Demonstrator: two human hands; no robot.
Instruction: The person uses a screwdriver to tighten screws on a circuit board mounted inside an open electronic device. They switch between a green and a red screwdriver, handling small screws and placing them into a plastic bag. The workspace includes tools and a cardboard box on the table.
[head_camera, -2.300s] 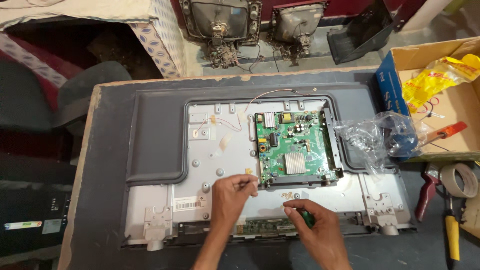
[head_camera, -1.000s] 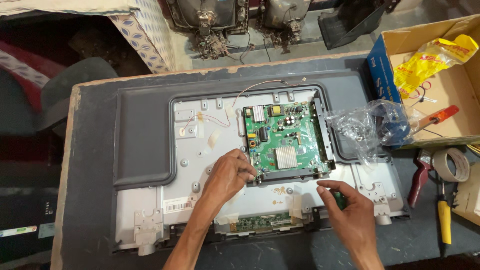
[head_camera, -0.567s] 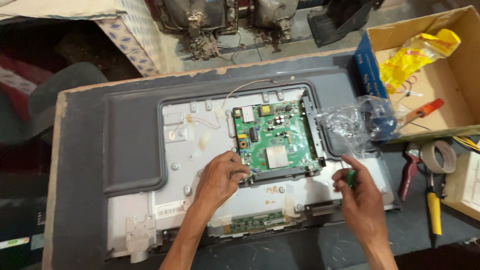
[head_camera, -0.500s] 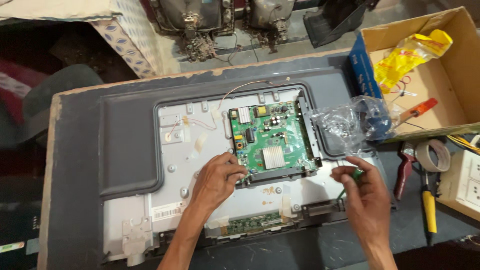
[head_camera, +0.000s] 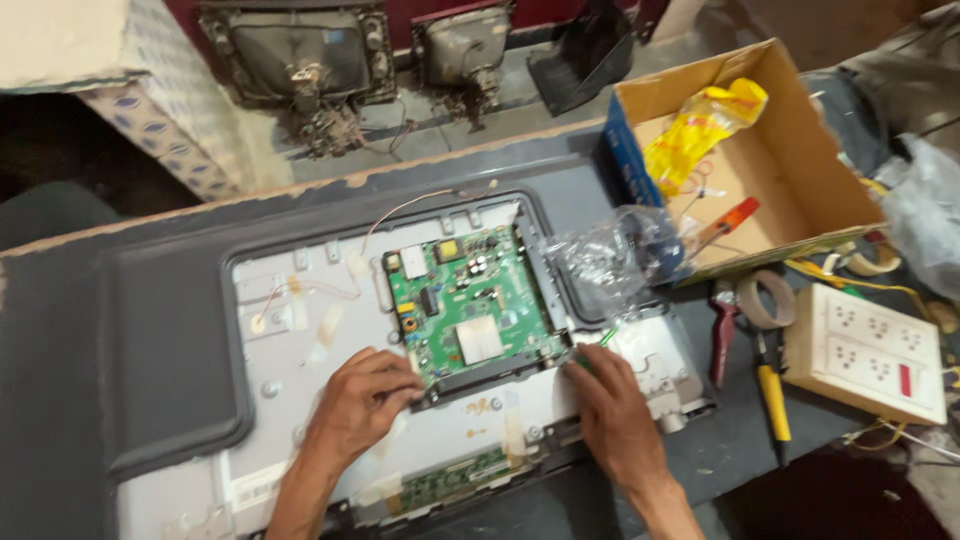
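While both hands rest on the opened television lying face down, the green circuit board sits between and just above them. Left hand presses curled fingers at the board's lower left corner — right hand grips a small green screwdriver at its lower right corner.

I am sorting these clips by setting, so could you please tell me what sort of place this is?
Most likely an electronics repair workshop. A flat television lies opened with its green circuit board exposed, two old tube sets stand behind it, and pliers lie beside a cardboard box of parts.
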